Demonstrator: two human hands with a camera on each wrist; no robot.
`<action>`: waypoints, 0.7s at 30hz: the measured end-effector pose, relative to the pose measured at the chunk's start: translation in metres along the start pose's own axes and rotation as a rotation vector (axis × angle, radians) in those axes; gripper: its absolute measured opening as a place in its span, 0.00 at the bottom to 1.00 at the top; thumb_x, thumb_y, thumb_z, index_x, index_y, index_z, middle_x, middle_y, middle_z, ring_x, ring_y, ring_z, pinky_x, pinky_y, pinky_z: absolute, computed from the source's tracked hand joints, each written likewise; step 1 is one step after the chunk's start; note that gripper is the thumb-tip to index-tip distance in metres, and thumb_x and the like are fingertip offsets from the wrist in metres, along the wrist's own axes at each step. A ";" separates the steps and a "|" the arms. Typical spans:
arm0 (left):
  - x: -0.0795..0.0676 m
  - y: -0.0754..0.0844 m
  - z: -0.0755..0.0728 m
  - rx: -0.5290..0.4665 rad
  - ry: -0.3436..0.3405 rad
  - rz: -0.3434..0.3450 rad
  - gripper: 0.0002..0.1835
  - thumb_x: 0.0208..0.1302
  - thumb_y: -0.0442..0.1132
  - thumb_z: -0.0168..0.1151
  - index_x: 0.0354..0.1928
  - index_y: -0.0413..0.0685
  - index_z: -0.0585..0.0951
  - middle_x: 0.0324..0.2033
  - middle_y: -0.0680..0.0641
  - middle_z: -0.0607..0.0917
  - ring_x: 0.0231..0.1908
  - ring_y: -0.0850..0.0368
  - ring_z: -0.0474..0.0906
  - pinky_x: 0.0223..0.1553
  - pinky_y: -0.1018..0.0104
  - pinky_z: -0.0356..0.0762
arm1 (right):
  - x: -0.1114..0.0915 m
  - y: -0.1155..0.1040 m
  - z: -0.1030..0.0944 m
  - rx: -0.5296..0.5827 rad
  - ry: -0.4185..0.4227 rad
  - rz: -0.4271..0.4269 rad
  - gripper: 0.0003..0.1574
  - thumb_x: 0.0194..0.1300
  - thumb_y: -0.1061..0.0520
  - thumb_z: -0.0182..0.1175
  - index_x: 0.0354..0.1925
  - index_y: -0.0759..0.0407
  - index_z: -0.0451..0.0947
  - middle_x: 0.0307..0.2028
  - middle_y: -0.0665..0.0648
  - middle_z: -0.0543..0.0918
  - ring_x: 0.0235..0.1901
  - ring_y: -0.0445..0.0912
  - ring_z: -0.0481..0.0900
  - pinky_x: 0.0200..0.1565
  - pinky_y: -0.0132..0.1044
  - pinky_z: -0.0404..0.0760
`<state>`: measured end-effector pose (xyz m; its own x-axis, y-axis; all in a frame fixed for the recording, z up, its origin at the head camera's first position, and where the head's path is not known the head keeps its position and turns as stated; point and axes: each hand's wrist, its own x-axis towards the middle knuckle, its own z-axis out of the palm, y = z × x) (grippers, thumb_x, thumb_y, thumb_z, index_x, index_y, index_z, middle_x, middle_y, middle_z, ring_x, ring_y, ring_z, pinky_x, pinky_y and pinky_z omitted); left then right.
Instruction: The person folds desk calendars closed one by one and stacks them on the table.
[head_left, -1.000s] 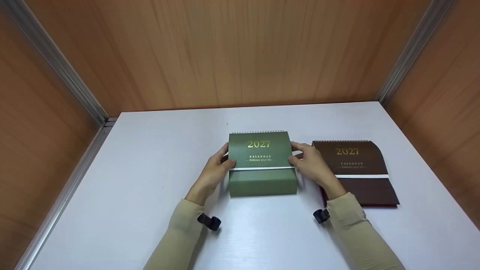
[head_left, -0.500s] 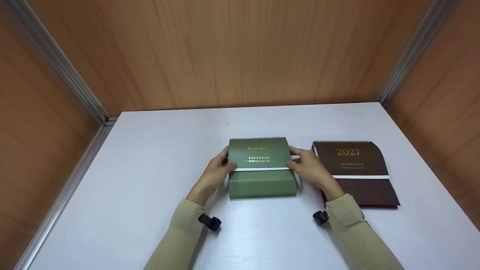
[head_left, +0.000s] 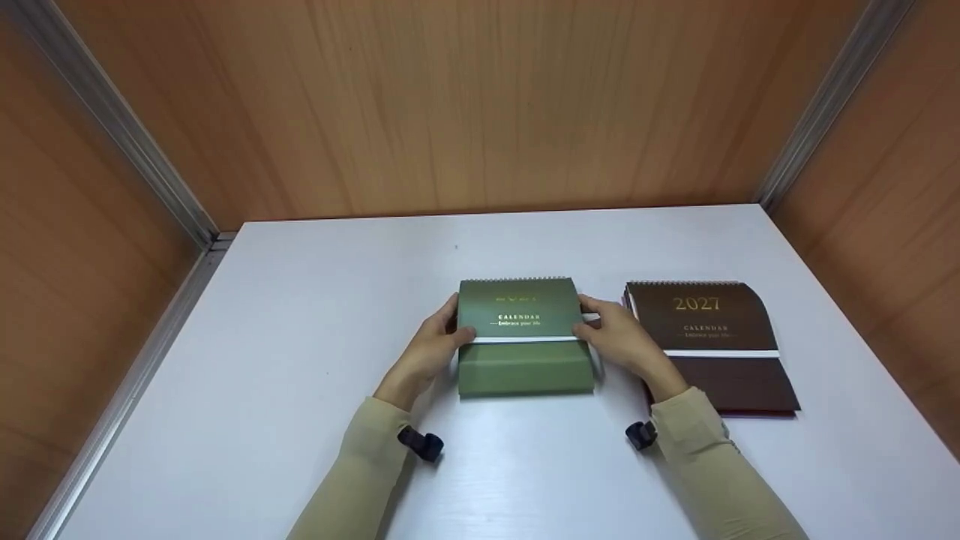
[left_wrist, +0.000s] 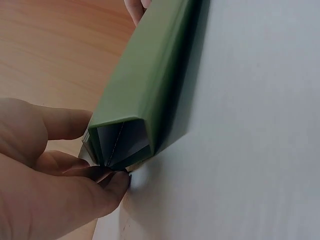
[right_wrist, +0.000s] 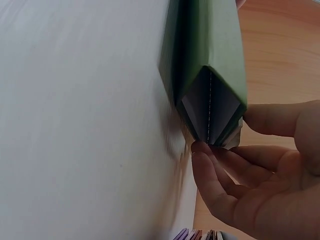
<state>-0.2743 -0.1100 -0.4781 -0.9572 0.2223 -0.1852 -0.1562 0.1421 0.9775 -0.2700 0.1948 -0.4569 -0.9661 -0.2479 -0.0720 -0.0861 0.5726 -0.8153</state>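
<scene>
A green 2027 desk calendar [head_left: 525, 367] with a spiral binding along its top stands on the white table, its front marked by a pale horizontal strip. On its left edge my left hand [head_left: 426, 346] pinches it, thumb at the front and fingers behind. Opposite, my right hand [head_left: 621, 337] grips the right edge the same way. The left wrist view shows the hollow, folded end of the calendar [left_wrist: 125, 95] beside my fingers. A similar diamond-shaped opening in the calendar [right_wrist: 225, 55] appears in the right wrist view. The lower back is hidden.
A dark brown 2027 calendar [head_left: 724, 386] lies to the right, partly behind my right wrist. Wood-grain panels [head_left: 480, 105] with metal corner strips wall the white table [head_left: 262, 360] at the back and sides.
The green calendar's top edge has come lower and its upper cover leans back, so the 2027 looks flattened. Both hands keep their hold, with the right moving slightly down. The brown calendar stays put.
</scene>
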 end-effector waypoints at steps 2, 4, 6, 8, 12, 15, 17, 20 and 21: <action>0.000 0.000 0.000 -0.007 -0.006 0.003 0.44 0.77 0.32 0.58 0.86 0.42 0.45 0.85 0.39 0.49 0.84 0.45 0.42 0.83 0.51 0.43 | 0.000 0.000 0.000 -0.003 -0.002 0.000 0.40 0.77 0.63 0.58 0.80 0.71 0.58 0.74 0.71 0.71 0.65 0.63 0.80 0.69 0.56 0.77; -0.001 0.000 0.001 -0.008 -0.008 0.003 0.44 0.78 0.32 0.57 0.86 0.42 0.45 0.85 0.40 0.48 0.84 0.45 0.42 0.83 0.52 0.43 | 0.000 0.000 0.000 -0.003 -0.006 0.006 0.40 0.77 0.63 0.58 0.80 0.71 0.58 0.74 0.71 0.71 0.66 0.64 0.79 0.69 0.56 0.76; -0.001 -0.001 0.001 -0.004 -0.007 0.000 0.44 0.78 0.31 0.57 0.86 0.42 0.44 0.85 0.40 0.48 0.84 0.45 0.41 0.83 0.52 0.42 | 0.000 0.001 0.000 -0.005 -0.012 0.010 0.40 0.77 0.63 0.58 0.80 0.70 0.57 0.74 0.71 0.71 0.67 0.64 0.78 0.70 0.57 0.75; -0.001 -0.002 0.002 0.003 -0.005 -0.009 0.44 0.78 0.32 0.57 0.86 0.43 0.44 0.85 0.40 0.48 0.84 0.45 0.41 0.83 0.52 0.42 | 0.000 0.001 0.001 -0.010 -0.022 0.006 0.40 0.77 0.63 0.57 0.80 0.71 0.57 0.73 0.72 0.71 0.67 0.65 0.78 0.70 0.57 0.75; -0.002 -0.002 0.002 0.026 -0.001 -0.020 0.44 0.78 0.33 0.58 0.86 0.44 0.45 0.85 0.40 0.48 0.84 0.44 0.41 0.83 0.50 0.42 | 0.000 0.002 0.000 -0.019 -0.034 -0.004 0.40 0.77 0.64 0.57 0.80 0.71 0.57 0.72 0.72 0.73 0.68 0.65 0.77 0.70 0.57 0.74; -0.002 -0.002 0.002 0.030 -0.002 -0.020 0.44 0.78 0.33 0.58 0.86 0.44 0.44 0.85 0.40 0.48 0.84 0.44 0.41 0.83 0.49 0.42 | 0.000 0.002 0.000 -0.020 -0.038 0.000 0.40 0.77 0.63 0.57 0.80 0.71 0.56 0.72 0.72 0.73 0.68 0.65 0.77 0.71 0.58 0.73; -0.002 -0.002 0.002 0.033 0.001 -0.023 0.44 0.78 0.33 0.58 0.86 0.44 0.44 0.85 0.40 0.48 0.84 0.44 0.41 0.83 0.49 0.42 | 0.000 0.003 0.000 -0.023 -0.040 0.003 0.41 0.77 0.63 0.57 0.80 0.71 0.56 0.72 0.73 0.73 0.69 0.65 0.76 0.72 0.58 0.72; -0.001 -0.001 0.002 0.031 0.001 -0.029 0.45 0.77 0.32 0.58 0.86 0.44 0.45 0.85 0.40 0.48 0.84 0.44 0.40 0.83 0.49 0.41 | 0.000 0.004 -0.001 -0.026 -0.041 0.015 0.41 0.77 0.62 0.57 0.80 0.73 0.55 0.73 0.73 0.72 0.69 0.65 0.76 0.72 0.57 0.72; -0.001 -0.001 0.003 0.032 0.002 -0.031 0.45 0.77 0.32 0.58 0.86 0.44 0.44 0.85 0.40 0.48 0.84 0.44 0.40 0.83 0.49 0.41 | 0.000 0.004 -0.001 -0.025 -0.041 0.017 0.41 0.77 0.62 0.58 0.80 0.73 0.55 0.73 0.74 0.72 0.69 0.65 0.76 0.72 0.57 0.72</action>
<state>-0.2724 -0.1079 -0.4792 -0.9524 0.2158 -0.2152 -0.1779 0.1796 0.9675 -0.2706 0.1980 -0.4598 -0.9567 -0.2698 -0.1093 -0.0768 0.5961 -0.7992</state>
